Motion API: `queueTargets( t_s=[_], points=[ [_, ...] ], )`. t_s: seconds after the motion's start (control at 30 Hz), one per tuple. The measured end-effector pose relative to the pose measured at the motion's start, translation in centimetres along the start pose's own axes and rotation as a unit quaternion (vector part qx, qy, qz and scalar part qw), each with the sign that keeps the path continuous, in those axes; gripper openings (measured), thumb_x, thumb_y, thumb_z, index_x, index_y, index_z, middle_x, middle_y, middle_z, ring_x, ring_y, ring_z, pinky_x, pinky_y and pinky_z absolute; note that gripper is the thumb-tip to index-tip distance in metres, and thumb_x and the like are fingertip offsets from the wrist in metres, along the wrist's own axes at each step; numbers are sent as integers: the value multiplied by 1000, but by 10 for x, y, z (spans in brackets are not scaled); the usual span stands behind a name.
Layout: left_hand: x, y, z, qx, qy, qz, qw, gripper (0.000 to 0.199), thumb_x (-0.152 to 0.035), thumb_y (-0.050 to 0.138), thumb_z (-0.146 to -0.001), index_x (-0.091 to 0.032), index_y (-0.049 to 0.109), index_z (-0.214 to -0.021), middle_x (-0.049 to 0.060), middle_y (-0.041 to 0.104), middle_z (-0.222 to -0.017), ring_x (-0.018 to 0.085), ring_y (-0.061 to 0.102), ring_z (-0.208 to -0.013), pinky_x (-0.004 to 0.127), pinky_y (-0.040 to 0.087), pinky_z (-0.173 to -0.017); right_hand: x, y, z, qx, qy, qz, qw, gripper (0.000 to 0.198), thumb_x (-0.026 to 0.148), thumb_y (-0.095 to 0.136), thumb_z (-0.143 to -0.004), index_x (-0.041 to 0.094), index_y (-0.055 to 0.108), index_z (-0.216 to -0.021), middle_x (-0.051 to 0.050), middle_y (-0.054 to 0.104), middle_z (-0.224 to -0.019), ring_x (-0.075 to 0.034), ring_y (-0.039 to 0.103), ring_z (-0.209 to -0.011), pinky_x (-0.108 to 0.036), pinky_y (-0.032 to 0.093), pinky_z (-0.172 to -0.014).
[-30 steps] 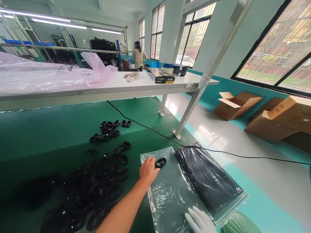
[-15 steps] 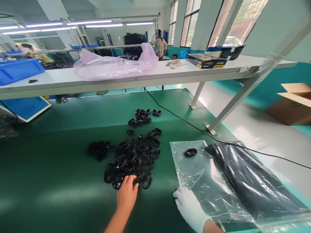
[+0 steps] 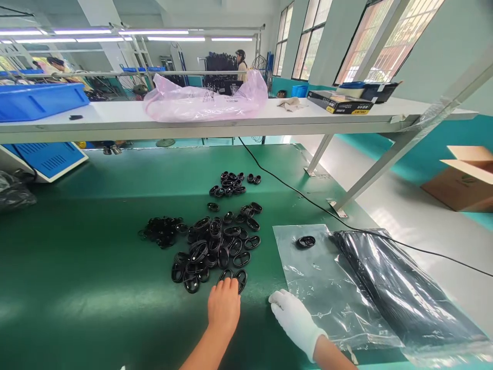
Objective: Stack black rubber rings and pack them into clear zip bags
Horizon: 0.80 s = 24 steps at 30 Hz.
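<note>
Head view: left hand (image 3: 224, 304), bare, palm down at the near edge of the heap, fingers curled down at two black rings (image 3: 245, 276). Fingertips hidden behind my knuckles; cannot tell whether I have hold of either. Likely fault: the rings look smooth, so a shallow pinch could send one skidding. Forearm enters from the lower edge, leaning right. Right hand (image 3: 295, 319), in a white glove, lies low just beside the left edge of the clear bag (image 3: 304, 270), fingers bent and close together. No object shows in it, but its underside is hidden, so grip undetermined.

Heap (image 3: 213, 246): rings overlap at many angles; pulling one could drag neighbours along. Left of it, a clump of small black pieces (image 3: 162, 232) could get mixed in if the heap spreads. Lone ring (image 3: 306, 244) rests on the bag; a tug on the plastic would shift it. Farther right, a cable (image 3: 308, 200) crosses the top end of the dark bundle (image 3: 408, 288); dragging the bundle might snag it.
</note>
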<state>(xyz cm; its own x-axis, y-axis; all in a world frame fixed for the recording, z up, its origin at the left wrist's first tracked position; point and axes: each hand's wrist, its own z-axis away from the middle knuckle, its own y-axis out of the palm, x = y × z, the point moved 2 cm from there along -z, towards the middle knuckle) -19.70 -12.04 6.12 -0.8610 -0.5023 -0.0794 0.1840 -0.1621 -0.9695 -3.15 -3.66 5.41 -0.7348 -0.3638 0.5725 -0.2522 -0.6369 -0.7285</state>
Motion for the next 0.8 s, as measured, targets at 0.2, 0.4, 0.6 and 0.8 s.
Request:
queueTargets(
  t_s=[0.2, 0.4, 0.6, 0.8],
  points=[
    [-16, 2, 6, -19, 60, 26, 998, 23, -15, 38, -82, -18, 61, -80, 7, 63, -82, 23, 55, -83, 39, 34, -77, 3, 2, 4, 55, 94, -276, 955, 20, 25, 48, -74, 20, 62, -87, -4, 60, -84, -15, 55, -69, -28, 41, -65],
    [-43, -17, 29, -52, 118, 71, 989, 20, -15, 42, -81, -20, 60, -76, 5, 63, -79, 21, 55, -79, 37, 35, -74, 26, 12, 2, 218, -6, -704, 676, 46, 43, 62, -71, 25, 53, -113, -5, 57, -105, -14, 55, -87, -33, 39, -81],
    [-46, -28, 42, 0, 100, 211, 972, 15, -26, 46, -80, -24, 61, -79, 2, 63, -76, 18, 56, -76, 32, 37, -70, 24, 17, 3, 212, -8, -760, 614, 59, 39, 72, -62, 22, 50, -114, -5, 57, -99, -17, 55, -92, -37, 36, -87],
    [-25, -33, 23, 17, 26, 386, 922, 35, -21, 42, -75, -27, 55, -108, 0, 58, -92, 12, 54, -71, 26, 43, -69, 36, 10, 7, 231, 31, -639, 733, 58, 24, 73, -59, 26, 47, -111, 2, 50, -86, -10, 50, -70, -26, 42, -62]
  ],
)
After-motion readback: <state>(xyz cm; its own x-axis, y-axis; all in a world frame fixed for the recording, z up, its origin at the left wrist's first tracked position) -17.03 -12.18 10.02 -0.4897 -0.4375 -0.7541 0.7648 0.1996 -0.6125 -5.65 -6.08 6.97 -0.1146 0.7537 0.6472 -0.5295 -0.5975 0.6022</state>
